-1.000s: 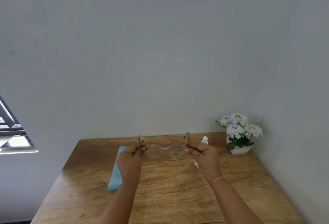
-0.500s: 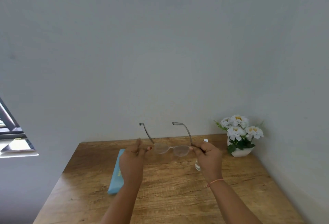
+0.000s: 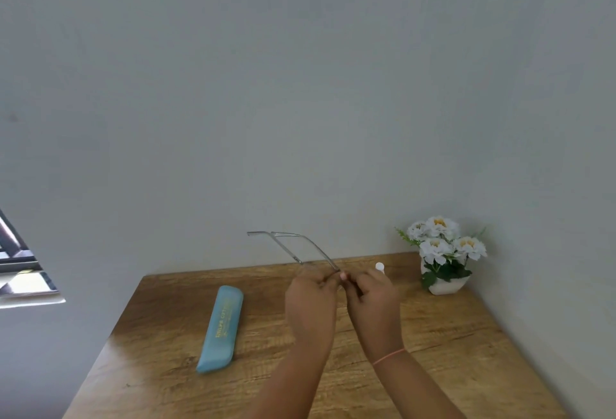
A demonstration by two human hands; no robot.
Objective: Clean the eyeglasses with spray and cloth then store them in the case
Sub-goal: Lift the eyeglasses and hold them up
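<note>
A person is holding a pair of thin-rimmed eyeglasses (image 3: 319, 251) above a wooden table (image 3: 450, 352), with the left hand (image 3: 311, 302) and right hand (image 3: 375, 298) drawn close together, nearly touching. The fingers of both hands are curling inward and pinching the front of the frame between them, so the lenses are hiding behind the knuckles. The two slender, wiry temples are jutting up and to the left against the plain grey wall (image 3: 300, 85), their tips bending over. A thin orange thread (image 3: 388, 357) is circling the right wrist. A long, soft-looking light blue case (image 3: 220, 328) with rounded ends and yellow lettering is lying flat on the grainy brown tabletop, to the left of the hands and apart from them. The rounded white cap of a spray bottle (image 3: 380, 267) is peeking out just behind the right hand. White flowers (image 3: 440, 238) with yellow centres are sitting in a small white pot (image 3: 445, 285) in the table's far right corner, by the wall
</note>
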